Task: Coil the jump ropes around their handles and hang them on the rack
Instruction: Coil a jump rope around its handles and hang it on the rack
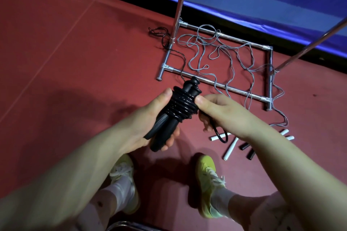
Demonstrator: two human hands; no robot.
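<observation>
While gripping both black handles (165, 127) together in left hand (150, 124), pinching rope tail (219, 133) with right hand (223, 112) beside coil (180, 105); grey rope (221, 56) beyond both hands.

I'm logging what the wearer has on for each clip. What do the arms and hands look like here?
Both forearms are bare up to the frame's edge, with no sleeves in view. The left hand and right hand wear no gloves, and no rings, watch or wristband show. Fingernails look short and unpainted.
</observation>
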